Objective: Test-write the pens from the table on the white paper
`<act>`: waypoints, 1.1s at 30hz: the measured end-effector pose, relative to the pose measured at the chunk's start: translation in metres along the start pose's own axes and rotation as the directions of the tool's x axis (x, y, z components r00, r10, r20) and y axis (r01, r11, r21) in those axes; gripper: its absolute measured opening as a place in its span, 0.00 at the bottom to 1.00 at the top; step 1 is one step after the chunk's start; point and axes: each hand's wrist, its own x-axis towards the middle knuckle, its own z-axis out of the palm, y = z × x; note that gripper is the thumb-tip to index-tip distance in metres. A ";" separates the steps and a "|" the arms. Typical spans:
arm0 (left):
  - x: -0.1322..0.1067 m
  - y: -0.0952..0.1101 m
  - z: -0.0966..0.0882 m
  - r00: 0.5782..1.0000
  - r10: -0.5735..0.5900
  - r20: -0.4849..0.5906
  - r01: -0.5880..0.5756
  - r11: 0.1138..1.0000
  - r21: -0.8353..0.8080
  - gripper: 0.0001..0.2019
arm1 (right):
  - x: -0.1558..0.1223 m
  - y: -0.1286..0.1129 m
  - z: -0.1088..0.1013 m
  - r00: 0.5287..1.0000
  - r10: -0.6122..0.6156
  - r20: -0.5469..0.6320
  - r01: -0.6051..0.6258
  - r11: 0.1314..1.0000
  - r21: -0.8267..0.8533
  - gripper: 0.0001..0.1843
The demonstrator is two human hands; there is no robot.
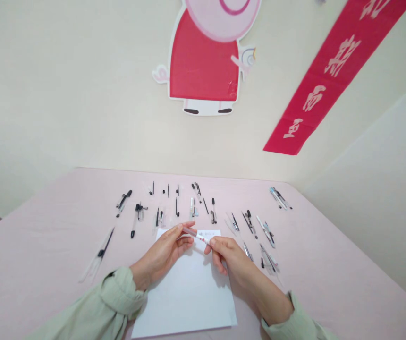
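Observation:
A slim pen (200, 237), white with small red marks and a darker, see-through left end, is held slantwise above the paper. My left hand (169, 250) pinches its left end between thumb and fingers. At the other end, my right hand (226, 252) grips it, thumb against the fingers, so that its right tip is hidden. Beneath both hands lies a white sheet of paper (189, 293) with a little faint handwriting near its top edge.
Pen parts lie in small groups on the pink tablecloth (47, 264): a long clear-and-black pen (100, 252) at left, several dark refills and caps behind the paper, disassembled pens (268, 257) at right, and a pen bundle (280, 198) far right. A wall stands behind.

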 end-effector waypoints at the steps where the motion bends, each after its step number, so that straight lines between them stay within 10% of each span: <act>1: 0.000 0.000 0.000 1.000 0.004 0.003 -0.004 1.000 0.003 0.13 | 0.000 0.001 0.000 1.000 0.001 -0.002 -0.001 1.000 0.019 0.24; 11: 0.000 -0.001 -0.001 1.000 0.006 -0.015 -0.005 1.000 0.021 0.14 | -0.004 0.000 0.009 0.980 -0.184 -0.077 0.150 0.932 -0.329 0.13; 19: 0.004 0.001 0.000 0.995 -0.046 -0.084 0.040 0.997 -0.068 0.13 | 0.000 -0.002 0.009 0.994 -0.108 -0.034 0.110 0.992 0.064 0.18; 25: 0.003 0.005 0.001 0.990 -0.098 -0.097 0.082 0.985 -0.153 0.14 | -0.004 -0.011 0.005 0.994 -0.082 0.067 0.021 0.770 0.638 0.20; 33: 0.000 0.008 0.006 0.992 -0.095 -0.088 0.084 0.989 -0.126 0.15 | -0.004 -0.008 0.006 0.992 -0.098 0.078 0.015 0.706 0.708 0.16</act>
